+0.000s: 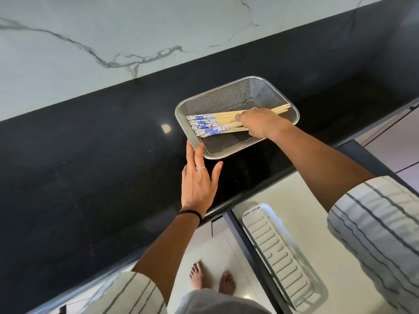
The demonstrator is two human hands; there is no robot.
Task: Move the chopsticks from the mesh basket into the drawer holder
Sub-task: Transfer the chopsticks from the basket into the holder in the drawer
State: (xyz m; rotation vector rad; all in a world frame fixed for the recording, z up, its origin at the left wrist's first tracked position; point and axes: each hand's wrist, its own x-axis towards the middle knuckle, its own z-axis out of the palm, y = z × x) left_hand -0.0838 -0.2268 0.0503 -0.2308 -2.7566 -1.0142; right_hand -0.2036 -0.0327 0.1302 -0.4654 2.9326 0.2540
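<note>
A rectangular metal mesh basket (267, 87) sits on the black countertop. Inside it lies a bundle of several wooden chopsticks (224, 121) with blue-and-white patterned ends pointing left. My right hand (260, 123) reaches into the basket and closes its fingers around the middle of the bundle. My left hand (198, 175) lies flat and open on the counter, its fingertips touching the basket's near-left rim. Below the counter an open drawer holds a white ribbed holder (281, 252), which has nothing in it.
The glossy black countertop (90, 155) runs diagonally, backed by a white marble wall (90, 41). The drawer's dark edge (251, 252) juts out under the counter front. My bare feet stand on the pale floor (217, 250) below.
</note>
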